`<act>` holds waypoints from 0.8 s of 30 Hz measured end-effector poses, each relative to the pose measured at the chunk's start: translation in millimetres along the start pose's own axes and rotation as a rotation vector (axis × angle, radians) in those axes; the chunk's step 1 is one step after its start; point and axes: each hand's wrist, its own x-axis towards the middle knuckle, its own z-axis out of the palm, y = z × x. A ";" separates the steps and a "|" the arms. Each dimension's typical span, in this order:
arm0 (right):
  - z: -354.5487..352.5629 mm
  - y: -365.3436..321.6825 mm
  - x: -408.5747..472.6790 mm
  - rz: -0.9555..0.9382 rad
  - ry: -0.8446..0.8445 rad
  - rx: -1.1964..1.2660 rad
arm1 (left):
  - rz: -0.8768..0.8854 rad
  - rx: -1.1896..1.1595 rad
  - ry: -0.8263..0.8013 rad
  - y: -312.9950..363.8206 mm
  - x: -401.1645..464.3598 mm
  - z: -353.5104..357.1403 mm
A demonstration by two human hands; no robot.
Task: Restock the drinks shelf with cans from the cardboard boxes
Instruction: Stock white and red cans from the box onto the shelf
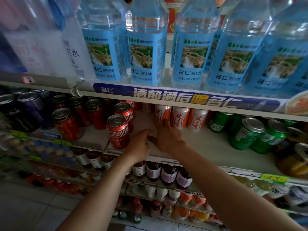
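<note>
Two hands are reaching onto the can shelf (208, 147) right now. The right hand (168, 139) is stretching toward the back, fingertips touching the leftmost of three white-and-orange cans (162, 115). Can't tell if it's actually gripping that can or just nudging it, since the palm is blocking the view. The left hand (140, 145) is sitting lower, fingers curling over something at the shelf's front edge, maybe a divider strip, but it's too blurry to say whether it's holding anything.

Progress-wise, I'm guessing we're somewhere in the middle. The red cola cans (119, 130) are lining up on the left, the green cans (255, 135) are filling the right, and the white-and-orange row is hanging way at the back with a big bare patch of shelf in front of it. So that lane is looking like the one still needing stock, or at least needing cans pulled forward.

No cardboard boxes are showing up anywhere in this view, so I can't say how many cans are left to unload. Above, the blue-labelled water bottles (145, 52) are looking packed in already.
</note>
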 end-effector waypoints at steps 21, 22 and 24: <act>33.5 -84.3 -95.0 -0.724 0.121 0.602 | -0.141 -0.283 0.694 -65.2 -136.2 7.9; 52.8 -101.8 -102.9 -0.773 0.062 0.627 | -0.273 -0.291 0.686 -84.7 -156.3 11.4; 88.4 -128.2 -111.0 -0.804 -0.066 0.625 | -0.465 -0.301 0.599 -128.5 -191.0 21.5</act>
